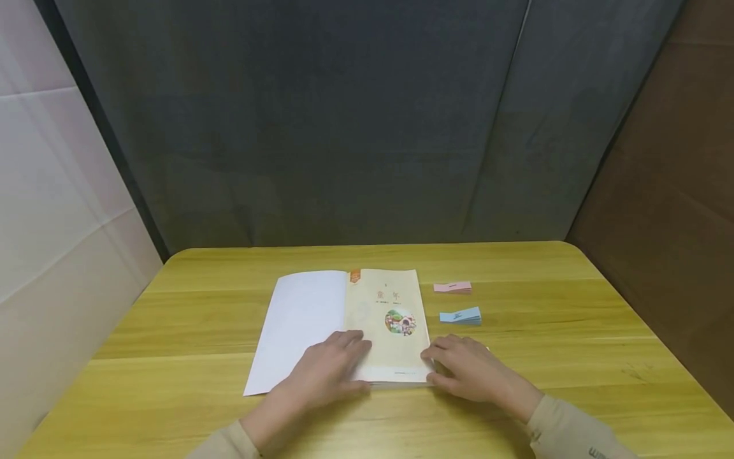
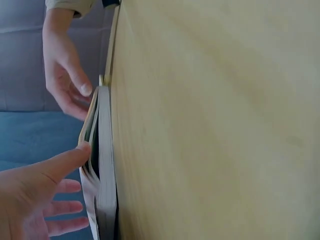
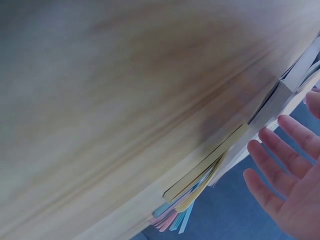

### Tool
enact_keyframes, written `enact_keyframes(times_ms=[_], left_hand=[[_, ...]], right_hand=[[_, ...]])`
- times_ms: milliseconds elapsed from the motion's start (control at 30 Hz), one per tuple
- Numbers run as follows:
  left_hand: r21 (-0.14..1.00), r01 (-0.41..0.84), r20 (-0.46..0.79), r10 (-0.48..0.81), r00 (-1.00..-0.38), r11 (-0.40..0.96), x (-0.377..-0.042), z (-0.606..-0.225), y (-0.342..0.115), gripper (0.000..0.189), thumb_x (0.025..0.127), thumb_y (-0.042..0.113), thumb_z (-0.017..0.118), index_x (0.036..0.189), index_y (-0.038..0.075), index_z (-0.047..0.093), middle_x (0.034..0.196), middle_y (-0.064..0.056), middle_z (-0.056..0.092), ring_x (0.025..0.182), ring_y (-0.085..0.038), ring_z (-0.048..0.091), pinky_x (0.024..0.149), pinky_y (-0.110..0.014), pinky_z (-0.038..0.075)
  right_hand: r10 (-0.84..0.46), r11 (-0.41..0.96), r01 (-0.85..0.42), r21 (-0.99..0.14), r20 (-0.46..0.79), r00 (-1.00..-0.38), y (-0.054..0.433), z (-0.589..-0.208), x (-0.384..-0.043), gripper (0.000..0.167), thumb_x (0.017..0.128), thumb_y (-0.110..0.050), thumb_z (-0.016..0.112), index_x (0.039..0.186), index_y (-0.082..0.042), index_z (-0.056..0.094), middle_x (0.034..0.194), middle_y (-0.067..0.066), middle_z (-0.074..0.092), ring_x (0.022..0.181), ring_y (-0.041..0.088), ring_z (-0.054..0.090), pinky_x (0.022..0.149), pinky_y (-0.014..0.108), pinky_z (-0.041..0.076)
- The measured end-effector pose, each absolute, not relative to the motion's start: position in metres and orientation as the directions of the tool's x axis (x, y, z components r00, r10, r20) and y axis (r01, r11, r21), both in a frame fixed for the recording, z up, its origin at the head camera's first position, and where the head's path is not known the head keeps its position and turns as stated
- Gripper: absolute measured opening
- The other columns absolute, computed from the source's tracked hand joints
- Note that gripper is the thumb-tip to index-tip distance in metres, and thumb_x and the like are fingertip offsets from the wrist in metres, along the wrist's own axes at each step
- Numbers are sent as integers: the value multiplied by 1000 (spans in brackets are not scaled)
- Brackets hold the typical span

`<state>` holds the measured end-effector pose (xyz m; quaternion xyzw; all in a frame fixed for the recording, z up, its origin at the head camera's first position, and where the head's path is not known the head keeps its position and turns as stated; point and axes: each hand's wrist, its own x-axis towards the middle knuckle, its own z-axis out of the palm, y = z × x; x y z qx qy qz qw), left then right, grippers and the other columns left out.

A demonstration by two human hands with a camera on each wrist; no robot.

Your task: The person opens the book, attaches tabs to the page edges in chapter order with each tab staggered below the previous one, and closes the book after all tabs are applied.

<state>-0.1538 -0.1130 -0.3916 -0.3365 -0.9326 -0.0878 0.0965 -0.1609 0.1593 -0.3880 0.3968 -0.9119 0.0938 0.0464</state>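
An open book lies on the wooden table, with its blank white left side spread out and a printed title page on the right. My left hand rests on the lower part of the book near the fold, fingers extended. Its thumb lies by the bottom edge of the pages in the left wrist view. At the book's lower right edge is my right hand, fingers loosely bent and seemingly against the page edge. The right wrist view shows this hand with its fingers spread, gripping nothing.
A pad of pink slips and a pad of blue slips lie right of the book. A yellow pad, mostly hidden behind the right hand in the head view, lies near them. A dark curtain hangs behind the table.
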Motion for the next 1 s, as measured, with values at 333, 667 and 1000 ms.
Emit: enact_keyframes(times_ms=[333, 667, 1000], left_hand=[[222, 648, 227, 608, -761, 729, -158, -390, -124, 70, 63, 44, 73, 119, 7, 52, 127, -16, 41, 111, -30, 43, 81, -44, 43], [301, 634, 230, 591, -773, 712, -158, -389, -129, 68, 65, 44, 72, 121, 10, 51, 133, -13, 35, 115, -31, 39, 84, -46, 41], [198, 685, 327, 611, -721, 701, -152, -388, -139, 58, 71, 39, 69, 119, 12, 52, 128, -10, 42, 110, -26, 45, 81, -39, 43]], right_hand=[[-713, 671, -729, -133, 152, -684, 160, -387, -160, 31, 83, -32, 57, 107, -12, 61, 101, 0, 56, 93, 17, 52, 76, 38, 44], [-710, 676, -726, -125, 152, -687, 161, -388, -159, 32, 83, -33, 56, 108, -13, 60, 101, 0, 56, 93, 17, 52, 76, 38, 44], [-704, 683, -718, -130, 143, -696, 161, -388, -159, 34, 83, -33, 57, 109, -12, 60, 103, 2, 56, 95, 19, 52, 77, 40, 44]])
